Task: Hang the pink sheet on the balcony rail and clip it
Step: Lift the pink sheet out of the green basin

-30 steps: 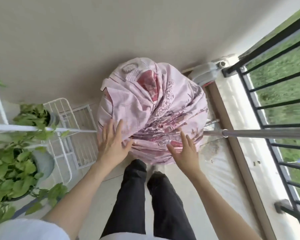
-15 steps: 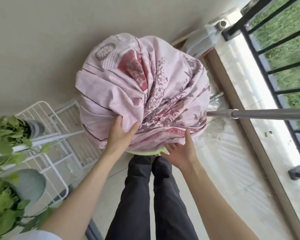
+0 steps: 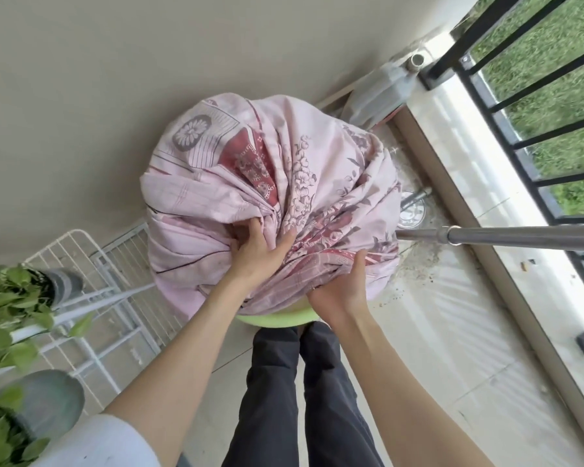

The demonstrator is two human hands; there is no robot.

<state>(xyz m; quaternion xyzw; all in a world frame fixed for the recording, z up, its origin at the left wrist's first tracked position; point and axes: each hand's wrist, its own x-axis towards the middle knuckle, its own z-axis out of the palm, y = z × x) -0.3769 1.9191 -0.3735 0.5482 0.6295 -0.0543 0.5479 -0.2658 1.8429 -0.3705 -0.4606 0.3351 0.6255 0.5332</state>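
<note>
The pink sheet (image 3: 236, 183), printed with flowers and dark red panels, is bunched in a big heap that overflows a light green basin (image 3: 277, 321), of which only the near rim shows. My left hand (image 3: 257, 254) lies on top of the heap and grips a fold in the gathered middle. My right hand (image 3: 343, 291) holds the sheet's lower right edge, its fingers tucked under the cloth. The black balcony rail (image 3: 533, 106) runs along the right side. A steel pole (image 3: 506, 235) reaches in from the right and meets the heap.
A white wire rack (image 3: 91, 274) leans at the left, beside potted green plants (image 3: 4, 298). A grey plastic jug (image 3: 381, 92) stands in the far corner by the rail. A round floor drain (image 3: 412, 210) sits under the pole. My dark trouser legs (image 3: 304, 392) are below.
Both hands went from hovering near the heap to taking hold of the sheet; the left climbed to the gathered middle. The view closed in on the heap.
</note>
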